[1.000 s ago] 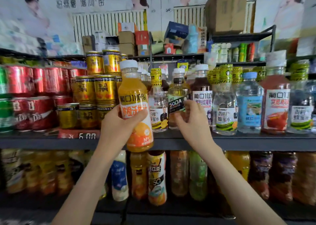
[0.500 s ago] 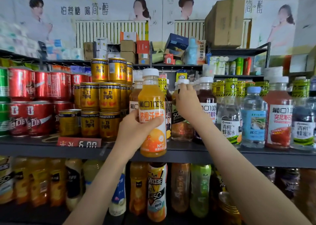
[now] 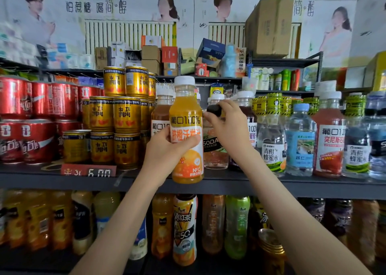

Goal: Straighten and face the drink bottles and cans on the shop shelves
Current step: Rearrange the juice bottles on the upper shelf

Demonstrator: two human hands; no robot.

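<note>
Orange bottle [image 3: 186, 132]: upright and lifted off the shelf [image 3: 271, 186], out in front of its near edge, base hanging below the shelf top, label square to the viewer. Left hand [image 3: 167, 149] is wrapped round the label's middle, thumb across the front and fingers behind. It looks like a plain carrying grip, probably to keep the bottle out of the way while the row behind gets sorted. Right hand [image 3: 227, 128] reaches past it on the right, thumb and fingertips pinching the black cap [image 3: 215, 110] of the soda bottle [image 3: 213, 149], which stands on the shelf just behind and to the right. A cap pinch suits twisting a bottle on its base or sliding it. Its label is partly hidden by the orange bottle, so how well it faces front is unclear. The orange bottle's slot is likely between the amber bottle [image 3: 160, 118] on the left and the soda. Gold cans [image 3: 125, 116] are stacked further left, apart from both hands. Neighbours stand close together, so a sideways nudge could knock them.
</note>
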